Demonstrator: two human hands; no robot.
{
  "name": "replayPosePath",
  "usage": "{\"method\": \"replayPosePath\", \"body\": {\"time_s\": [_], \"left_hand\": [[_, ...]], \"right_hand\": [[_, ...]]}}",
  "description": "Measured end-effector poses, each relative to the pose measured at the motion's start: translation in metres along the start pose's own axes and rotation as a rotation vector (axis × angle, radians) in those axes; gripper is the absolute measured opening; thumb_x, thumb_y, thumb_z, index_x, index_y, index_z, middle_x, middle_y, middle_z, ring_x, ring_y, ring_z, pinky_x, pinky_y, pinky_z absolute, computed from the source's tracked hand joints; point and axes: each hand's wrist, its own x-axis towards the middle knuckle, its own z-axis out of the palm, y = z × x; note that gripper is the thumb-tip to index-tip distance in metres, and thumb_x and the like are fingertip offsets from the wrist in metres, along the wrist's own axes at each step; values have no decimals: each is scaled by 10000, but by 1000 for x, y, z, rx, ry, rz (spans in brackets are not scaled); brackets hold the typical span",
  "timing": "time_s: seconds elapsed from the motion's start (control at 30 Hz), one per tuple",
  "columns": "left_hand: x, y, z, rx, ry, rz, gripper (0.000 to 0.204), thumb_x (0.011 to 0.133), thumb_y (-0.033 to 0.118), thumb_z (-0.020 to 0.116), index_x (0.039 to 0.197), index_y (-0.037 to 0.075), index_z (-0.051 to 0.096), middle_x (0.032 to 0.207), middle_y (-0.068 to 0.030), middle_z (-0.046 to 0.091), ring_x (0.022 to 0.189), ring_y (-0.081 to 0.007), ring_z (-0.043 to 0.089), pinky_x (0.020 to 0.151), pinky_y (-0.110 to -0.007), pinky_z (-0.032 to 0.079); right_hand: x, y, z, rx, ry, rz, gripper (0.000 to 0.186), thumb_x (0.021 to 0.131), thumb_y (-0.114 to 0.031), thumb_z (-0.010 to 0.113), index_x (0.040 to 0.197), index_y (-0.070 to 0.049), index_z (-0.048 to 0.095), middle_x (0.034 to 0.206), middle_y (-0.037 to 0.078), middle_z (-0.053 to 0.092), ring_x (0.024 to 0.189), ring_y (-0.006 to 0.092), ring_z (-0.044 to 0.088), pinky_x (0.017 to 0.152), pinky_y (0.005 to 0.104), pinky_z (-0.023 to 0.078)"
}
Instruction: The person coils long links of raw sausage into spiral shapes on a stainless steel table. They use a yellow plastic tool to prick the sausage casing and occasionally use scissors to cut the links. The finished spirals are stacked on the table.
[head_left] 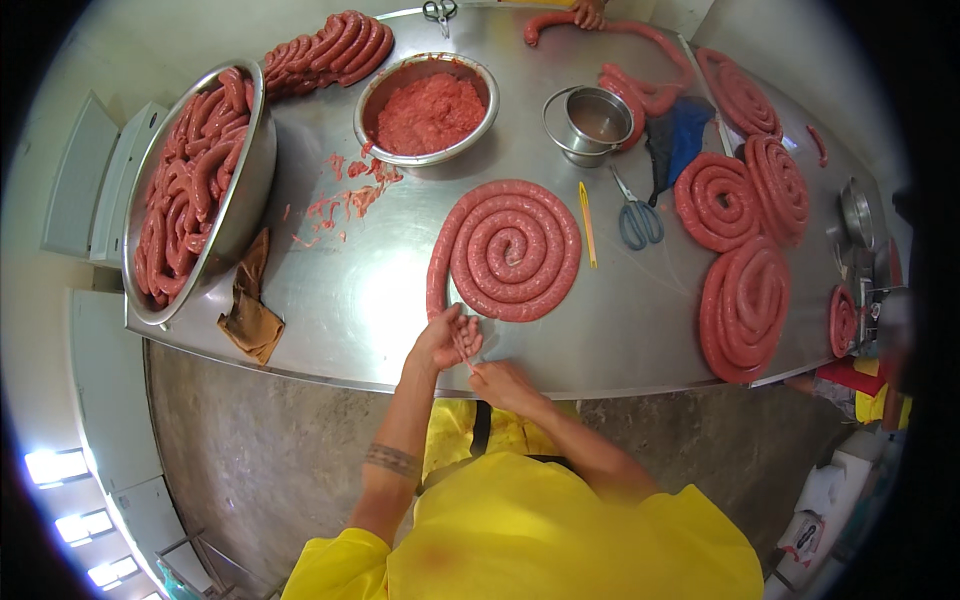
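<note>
Presently, the sausage coil [515, 232] is laid flat on the steel table [620, 320]; its outer end is gripped in the left hand's [450, 338] curled fingers, a casing strand [465, 357] pinched by the right hand [503, 386].

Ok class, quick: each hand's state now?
Left hand: curled at the end of the coiled sausage; grip cannot be told.
Right hand: closed, pinching a thin strand.

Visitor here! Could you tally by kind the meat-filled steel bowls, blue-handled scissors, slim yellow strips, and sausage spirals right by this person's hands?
Wide, round steel bowls: 2 (one with sausages, one with red mince)
Blue-handled metal scissors: 1
Slim, flat yellow strip: 1
Flat pink-red sausage spiral by the bare left hand: 1
Total: 5
</note>
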Motion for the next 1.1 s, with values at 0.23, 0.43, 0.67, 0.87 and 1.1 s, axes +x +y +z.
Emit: {"method": "replayPosePath", "body": {"time_s": [0.23, 0.43, 0.67, 0.87, 1.1], "left_hand": [[-62, -19, -38, 292, -81, 370, 262, 1105, 243, 412, 1114, 32, 568, 743, 1, 561, 647, -130, 519, 720, -338, 522], [-62, -47, -30, 607, 14, 496, 286, 1105, 273, 431, 966, 66, 572, 695, 12, 507, 609, -100, 444, 575, -255, 380], [-73, -80, -84, 747, 139, 706, 306, 1114, 309, 398, 932, 96, 519, 688, 15, 512, 611, -85, 475, 577, -248, 412], [-137, -49, -119, 902, 365, 598, 320, 1113, 308, 390, 920, 93, 529, 690, 8, 534, 620, -88, 493, 581, -254, 419], [-199, 78, 59, 876, -126, 1554, 349, 1122, 206, 346, 873, 27, 513, 782, -82, 594, 683, -132, 545, 668, -290, 468]], "right_hand": [[14, 25, 21, 748, -374, 108, 384, 1062, -338, 409, 964, -31, 618, 801, 35, 636, 635, 218, 570, 637, 411, 484], [72, -2, -11, 1029, -553, 140, 467, 1061, -485, 463, 1020, -44, 611, 908, 64, 621, 774, 156, 615, 682, 319, 523], [143, -30, 21, 1215, -290, 403, 271, 1018, -304, 606, 1026, -34, 588, 929, 75, 620, 823, 223, 652, 736, 401, 574], [150, -18, 26, 1377, -346, 411, 196, 1038, -250, 577, 1040, -54, 591, 913, 74, 617, 789, 206, 624, 788, 416, 572], [119, -18, 22, 1224, -304, 309, 176, 963, -52, 602, 1065, 75, 668, 979, 138, 690, 859, 222, 658, 800, 424, 572]]}}
